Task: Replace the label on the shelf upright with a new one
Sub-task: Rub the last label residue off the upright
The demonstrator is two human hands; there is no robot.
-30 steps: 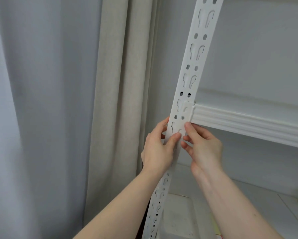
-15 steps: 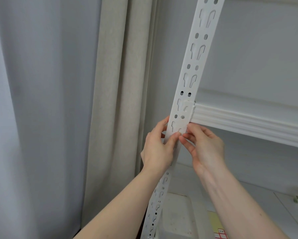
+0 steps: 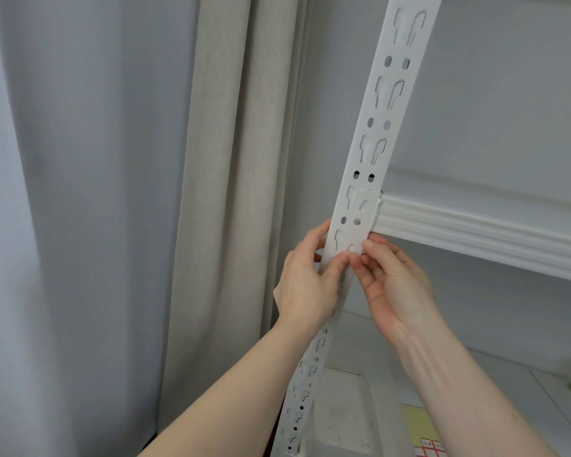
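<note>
Right hand lowered, white upright slotted

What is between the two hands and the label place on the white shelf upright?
Nothing visible. The left hand grips the shelf upright and the right hand has its fingertips on its front face, just below the shelf beam. The label itself cannot be made out.

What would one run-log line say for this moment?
stage: working at label spot | left hand: gripping shelf upright, thumb on its face | right hand: fingertips pinching at upright | label: not discernible
</note>
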